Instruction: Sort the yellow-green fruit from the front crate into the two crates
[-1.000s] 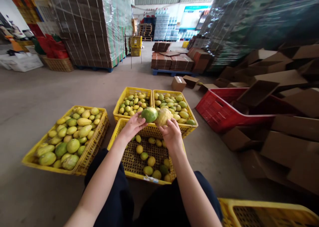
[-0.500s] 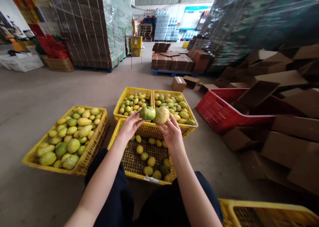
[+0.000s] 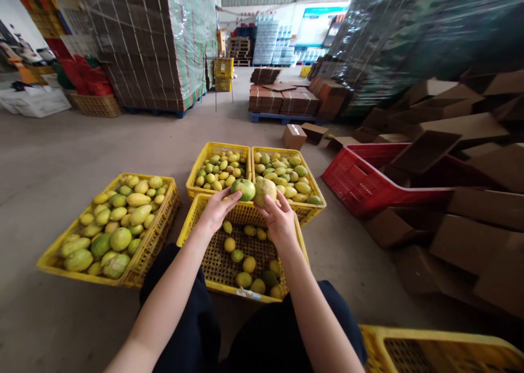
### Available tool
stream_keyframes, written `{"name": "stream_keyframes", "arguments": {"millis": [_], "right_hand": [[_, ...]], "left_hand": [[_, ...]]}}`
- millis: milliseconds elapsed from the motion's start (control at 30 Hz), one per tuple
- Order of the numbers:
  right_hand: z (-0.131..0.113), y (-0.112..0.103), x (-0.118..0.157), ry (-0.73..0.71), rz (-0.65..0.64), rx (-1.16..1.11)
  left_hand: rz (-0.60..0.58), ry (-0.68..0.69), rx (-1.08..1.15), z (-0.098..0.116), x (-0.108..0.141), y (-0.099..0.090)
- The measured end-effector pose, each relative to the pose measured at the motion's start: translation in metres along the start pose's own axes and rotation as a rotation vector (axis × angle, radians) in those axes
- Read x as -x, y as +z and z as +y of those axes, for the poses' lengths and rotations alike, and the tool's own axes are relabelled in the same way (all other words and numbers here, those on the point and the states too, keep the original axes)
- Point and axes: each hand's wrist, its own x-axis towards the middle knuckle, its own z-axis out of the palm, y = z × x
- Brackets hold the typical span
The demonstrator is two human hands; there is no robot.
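My left hand (image 3: 219, 210) holds a round, smooth green fruit (image 3: 244, 189), papaya-like in look, with thumb and fingers at its left side. My right hand (image 3: 279, 220) grips a paler yellowish fruit (image 3: 265, 191) of similar size, its fingers round the right and front. The two fruits are side by side, touching or nearly so. Both are above the far side of a yellow crate (image 3: 219, 286), where several smaller yellow-green fruits (image 3: 249, 264) lie scattered on the slatted bottom.
Two yellow crates (image 3: 198, 164) of fruit stand just beyond, and a fuller fruit crate (image 3: 150, 257) is at left. On the right are a red crate (image 3: 347, 184) and heaped cardboard boxes (image 3: 483, 220). Another yellow crate (image 3: 442, 337) is at lower right. Wrapped pallet stacks (image 3: 139, 45) stand behind.
My right hand's fingers have shifted further over the front of the yellowish fruit. Both fruits have moved only slightly and remain held side by side.
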Motion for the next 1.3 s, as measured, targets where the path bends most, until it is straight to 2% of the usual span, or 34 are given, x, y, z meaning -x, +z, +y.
{"name": "stream_keyframes", "arguments": {"millis": [267, 400, 700, 933, 1233, 1300], "right_hand": [[-0.007, -0.001, 0.0, 0.03, -0.039, 0.045], [-0.01, -0.001, 0.001, 0.051, -0.078, 0.049], [-0.006, 0.0, 0.001, 0.088, -0.116, 0.057], [-0.009, -0.001, 0.002, 0.112, -0.167, 0.066], [-0.008, 0.002, 0.003, 0.131, -0.12, 0.048], [-0.007, 0.003, 0.004, 0.09, -0.112, 0.075]], "left_hand": [[0.055, -0.056, 0.09, 0.002, -0.004, -0.01], [0.075, -0.001, 0.137, 0.0, -0.006, -0.014], [0.214, 0.015, 0.121, -0.001, -0.008, -0.008], [0.13, 0.002, 0.063, 0.003, -0.004, -0.006], [0.117, -0.002, 0.057, 0.004, -0.005, -0.005], [0.083, 0.012, 0.058, 0.005, -0.003, -0.005]]}}
